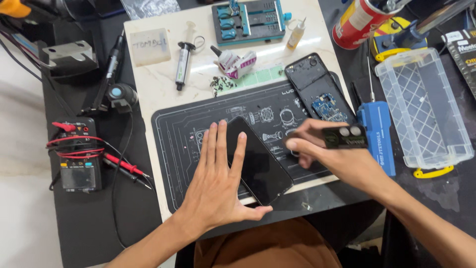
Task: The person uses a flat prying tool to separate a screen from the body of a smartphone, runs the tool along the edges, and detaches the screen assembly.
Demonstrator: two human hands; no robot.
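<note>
Far to my left on the dark surface (84,223) sits a black multimeter (78,155) wrapped in its red leads, with two probes (130,171) lying beside it. My left hand (218,186) lies flat with its fingers spread, pressing the left edge of a dark phone (260,161) that rests tilted on the black work mat (183,164); this grip is open, holding nothing. My right hand (317,146) hovers just right of the phone, its grip pinched on a small dark card-like piece (345,137) with two pale round spots. Behind it lies an opened phone back (320,94) showing a blue board. Further right stand a blue tool case (379,141) and a clear plastic box (421,106).
</note>
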